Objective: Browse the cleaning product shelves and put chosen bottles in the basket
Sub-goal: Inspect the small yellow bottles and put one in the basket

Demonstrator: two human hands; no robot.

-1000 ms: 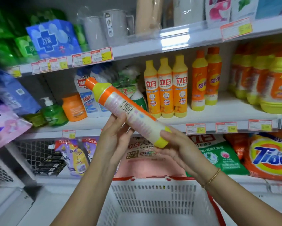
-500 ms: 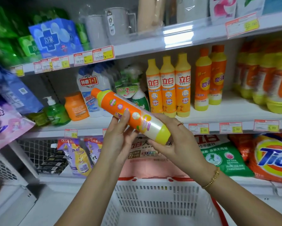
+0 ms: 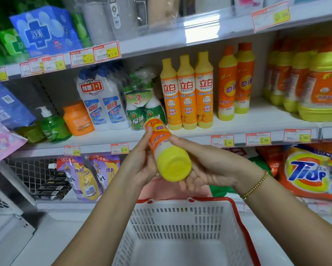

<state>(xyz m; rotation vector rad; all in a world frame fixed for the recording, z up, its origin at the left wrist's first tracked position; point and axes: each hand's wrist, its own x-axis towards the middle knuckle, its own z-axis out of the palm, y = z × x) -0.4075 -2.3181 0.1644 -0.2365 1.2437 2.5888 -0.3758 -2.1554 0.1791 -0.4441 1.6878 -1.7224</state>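
An orange and yellow detergent bottle is held in front of the shelves, its yellow base turned toward me and its cap pointing away. My left hand grips its left side with the thumb on the label. My right hand cups the base from the right and below. A white basket with a red rim sits below the hands, its inside bare where visible. Matching orange bottles stand on the middle shelf behind.
The middle shelf carries yellow detergent bottles, white toilet cleaner bottles, green spray bottles and large yellow jugs. Tide bags and refill pouches lie below. Tissue packs fill the upper shelf.
The bottle has swung from lying sideways with its cap to the upper left to pointing away, base toward me. Both hands shifted round it and kept hold.
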